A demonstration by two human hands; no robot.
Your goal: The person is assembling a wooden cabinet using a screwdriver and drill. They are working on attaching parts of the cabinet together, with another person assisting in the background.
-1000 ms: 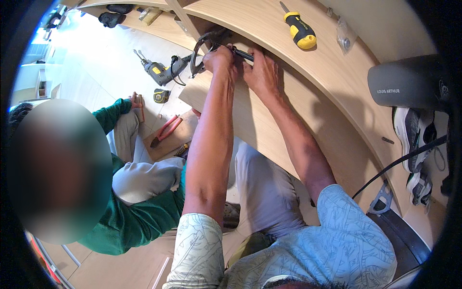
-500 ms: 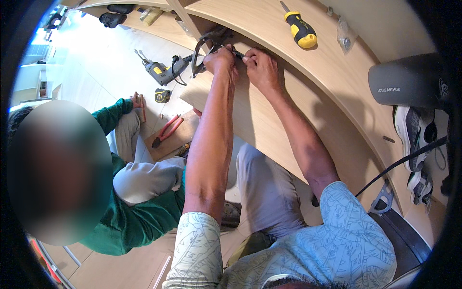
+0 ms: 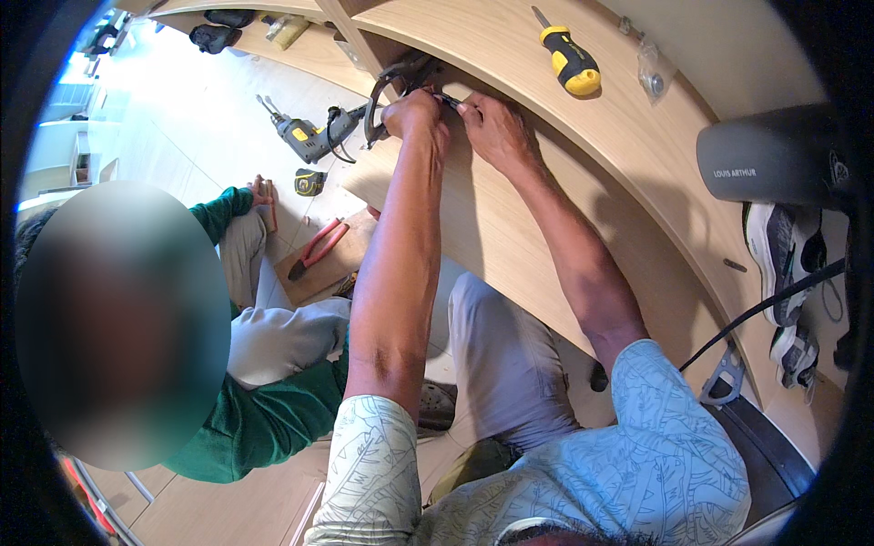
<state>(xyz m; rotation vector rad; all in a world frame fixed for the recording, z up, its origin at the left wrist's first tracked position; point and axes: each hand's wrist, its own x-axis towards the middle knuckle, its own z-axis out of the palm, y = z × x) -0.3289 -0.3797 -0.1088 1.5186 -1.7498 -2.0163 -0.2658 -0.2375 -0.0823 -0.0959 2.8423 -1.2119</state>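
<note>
Gripping a small dark metal fitting [image 3: 448,98] at the wooden panel's [image 3: 510,218] top edge, your left hand [image 3: 414,114] is clenched round it while your right hand [image 3: 492,127] pinches its tip. It looks stiff, light and slippery; hold its body. A yellow screwdriver [image 3: 569,59] lies nearby.

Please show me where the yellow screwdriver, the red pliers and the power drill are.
yellow screwdriver [image 3: 571,65]: head view, on its yellow-and-black handle.
red pliers [image 3: 319,247]: head view, on the red handles.
power drill [image 3: 305,139]: head view, on its grey body.
</note>
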